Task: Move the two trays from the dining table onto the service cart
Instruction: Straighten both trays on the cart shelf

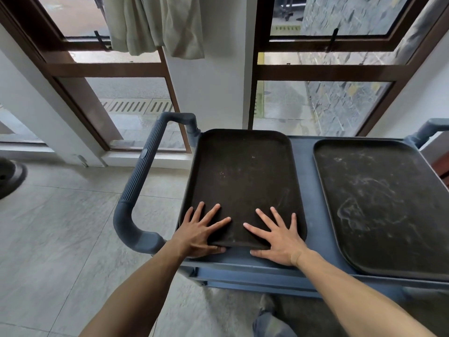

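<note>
Two dark brown trays lie side by side on the top shelf of the blue-grey service cart (303,181). The left tray (243,173) sits near the cart's left end; the right tray (386,205) fills the right part. My left hand (201,229) rests flat on the left tray's near left corner, fingers spread, thumb under or against the near rim. My right hand (277,237) lies flat on the near right part of the same tray, fingers spread, thumb along the rim. Neither hand closes around the tray.
The cart's ribbed handle (141,181) loops out at the left end; a second handle (432,130) shows at the far right. Brown-framed glass windows and a white pillar stand right behind the cart. Pale tiled floor lies to the left. A dark round base (9,176) sits at the left edge.
</note>
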The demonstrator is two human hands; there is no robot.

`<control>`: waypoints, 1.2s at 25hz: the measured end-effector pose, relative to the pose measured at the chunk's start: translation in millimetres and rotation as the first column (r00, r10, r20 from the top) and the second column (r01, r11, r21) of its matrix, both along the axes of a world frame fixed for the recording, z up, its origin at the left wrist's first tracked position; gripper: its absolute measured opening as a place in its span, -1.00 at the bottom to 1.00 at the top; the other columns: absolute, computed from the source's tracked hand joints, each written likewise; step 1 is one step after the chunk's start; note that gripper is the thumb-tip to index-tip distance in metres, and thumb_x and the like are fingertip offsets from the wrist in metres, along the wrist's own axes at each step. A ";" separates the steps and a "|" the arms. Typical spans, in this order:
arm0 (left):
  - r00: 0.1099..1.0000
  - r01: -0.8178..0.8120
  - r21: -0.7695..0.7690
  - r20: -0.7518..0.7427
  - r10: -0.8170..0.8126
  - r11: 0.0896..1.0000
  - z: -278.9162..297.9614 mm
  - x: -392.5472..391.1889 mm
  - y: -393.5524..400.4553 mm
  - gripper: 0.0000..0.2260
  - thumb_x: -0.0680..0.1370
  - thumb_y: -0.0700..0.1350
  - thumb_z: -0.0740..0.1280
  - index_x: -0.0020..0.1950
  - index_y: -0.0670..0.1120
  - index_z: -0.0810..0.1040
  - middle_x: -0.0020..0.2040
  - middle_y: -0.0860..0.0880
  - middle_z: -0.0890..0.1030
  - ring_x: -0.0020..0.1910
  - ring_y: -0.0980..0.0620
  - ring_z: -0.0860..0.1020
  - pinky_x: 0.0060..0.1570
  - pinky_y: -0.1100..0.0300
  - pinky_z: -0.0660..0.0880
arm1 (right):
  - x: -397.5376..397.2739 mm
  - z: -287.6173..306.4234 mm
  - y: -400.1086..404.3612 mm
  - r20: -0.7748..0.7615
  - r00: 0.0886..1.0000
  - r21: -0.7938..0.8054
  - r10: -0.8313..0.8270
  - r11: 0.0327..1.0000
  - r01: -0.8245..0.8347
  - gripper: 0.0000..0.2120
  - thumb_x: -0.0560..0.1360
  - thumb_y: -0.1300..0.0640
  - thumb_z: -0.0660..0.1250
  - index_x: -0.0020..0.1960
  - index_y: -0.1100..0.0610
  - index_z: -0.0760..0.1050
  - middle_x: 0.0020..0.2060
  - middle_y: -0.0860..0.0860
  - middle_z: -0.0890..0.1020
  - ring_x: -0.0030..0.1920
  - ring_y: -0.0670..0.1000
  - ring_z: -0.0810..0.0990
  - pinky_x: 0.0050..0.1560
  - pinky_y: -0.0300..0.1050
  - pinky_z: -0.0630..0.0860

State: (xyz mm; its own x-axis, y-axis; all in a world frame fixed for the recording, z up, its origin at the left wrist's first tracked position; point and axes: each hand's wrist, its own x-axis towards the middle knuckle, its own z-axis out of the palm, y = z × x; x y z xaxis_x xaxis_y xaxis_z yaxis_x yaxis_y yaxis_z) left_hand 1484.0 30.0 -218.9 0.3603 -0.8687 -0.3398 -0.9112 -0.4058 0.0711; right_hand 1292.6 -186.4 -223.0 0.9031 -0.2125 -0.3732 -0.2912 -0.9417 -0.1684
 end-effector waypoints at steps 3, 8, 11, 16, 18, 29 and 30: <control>1.000 -0.019 0.001 -0.004 0.019 1.000 -4.8 -0.4 1.8 -0.22 0.37 0.59 -0.04 0.47 0.45 -0.33 0.58 0.10 -0.36 0.54 -0.21 -0.37 0.49 -0.21 -0.30 | 2.2 -1.5 -2.2 -0.024 1.000 0.016 -0.006 1.000 0.006 -0.28 0.27 -0.64 -0.09 0.35 -0.59 -0.30 0.56 -0.17 -0.31 0.51 0.11 -0.46 0.28 0.53 -0.44; 0.996 -0.035 0.016 -0.082 0.036 0.999 -2.9 -4.9 6.0 -0.17 0.28 0.67 -0.07 0.47 0.47 -0.29 0.57 0.13 -0.38 0.54 -0.14 -0.40 0.49 -0.18 -0.34 | 1.2 7.0 16.7 -0.096 0.992 0.088 -0.079 0.992 0.088 -0.04 0.10 -0.73 -0.09 0.44 -0.51 -0.22 0.55 -0.15 -0.34 0.50 0.14 -0.47 0.28 0.55 -0.40; 0.999 -0.004 0.025 -0.041 0.005 1.000 -5.4 -12.2 14.7 -0.16 0.26 0.68 -0.08 0.44 0.49 -0.34 0.55 0.09 -0.42 0.53 -0.17 -0.42 0.47 -0.22 -0.35 | -8.4 4.4 33.4 -0.105 0.994 0.025 -0.036 0.999 0.039 0.02 0.08 -0.73 -0.01 0.42 -0.49 -0.33 0.53 -0.10 -0.42 0.47 0.19 -0.51 0.27 0.60 -0.37; 0.997 0.083 0.068 -0.012 -0.083 0.994 -3.5 -17.7 21.7 -0.07 0.28 0.62 0.14 0.46 0.46 -0.35 0.55 0.02 -0.44 0.48 -0.22 -0.45 0.42 -0.29 -0.34 | -20.8 4.8 39.1 -0.089 0.996 -0.053 -0.022 0.998 0.018 -0.09 0.32 -0.51 0.21 0.39 -0.51 -0.38 0.54 -0.10 -0.39 0.51 0.22 -0.43 0.27 0.63 -0.26; 0.996 0.084 0.068 0.027 -0.086 0.994 -3.3 -22.9 28.1 -0.06 0.37 0.44 0.29 0.46 0.45 -0.36 0.57 0.01 -0.40 0.51 -0.24 -0.40 0.44 -0.31 -0.26 | -23.3 4.2 45.4 -0.078 0.996 -0.047 -0.039 0.998 0.035 -0.17 0.38 -0.48 0.18 0.38 -0.53 -0.36 0.55 -0.11 -0.35 0.52 0.21 -0.41 0.27 0.63 -0.23; 0.995 0.049 0.021 0.090 -0.051 0.999 -10.1 -54.3 51.5 -0.35 0.62 0.20 0.15 0.50 0.42 -0.27 0.63 -0.04 -0.26 0.56 -0.34 -0.22 0.45 -0.38 -0.08 | -43.1 11.4 76.9 -0.029 0.993 -0.049 -0.114 0.992 0.113 -0.44 0.59 -0.23 0.10 0.47 -0.47 -0.10 0.59 -0.11 -0.19 0.55 0.20 -0.29 0.31 0.62 -0.13; 0.995 0.052 0.023 0.088 -0.054 0.998 -10.4 -55.3 51.9 -0.36 0.63 0.20 0.14 0.50 0.42 -0.27 0.63 -0.05 -0.26 0.56 -0.35 -0.22 0.45 -0.39 -0.08 | -43.8 12.2 78.7 -0.031 0.992 -0.051 -0.119 0.992 0.117 -0.44 0.60 -0.22 0.11 0.48 -0.47 -0.10 0.59 -0.11 -0.19 0.55 0.20 -0.28 0.32 0.62 -0.13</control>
State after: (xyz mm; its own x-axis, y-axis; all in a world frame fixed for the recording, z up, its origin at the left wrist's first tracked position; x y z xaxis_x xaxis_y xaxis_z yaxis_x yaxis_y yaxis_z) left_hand 1428.8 82.0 -229.3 0.3435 -0.8806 -0.3265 -0.9337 -0.3575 -0.0182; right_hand 1248.8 -107.8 -210.8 0.8575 -0.3353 -0.3903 -0.4054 -0.9074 -0.1113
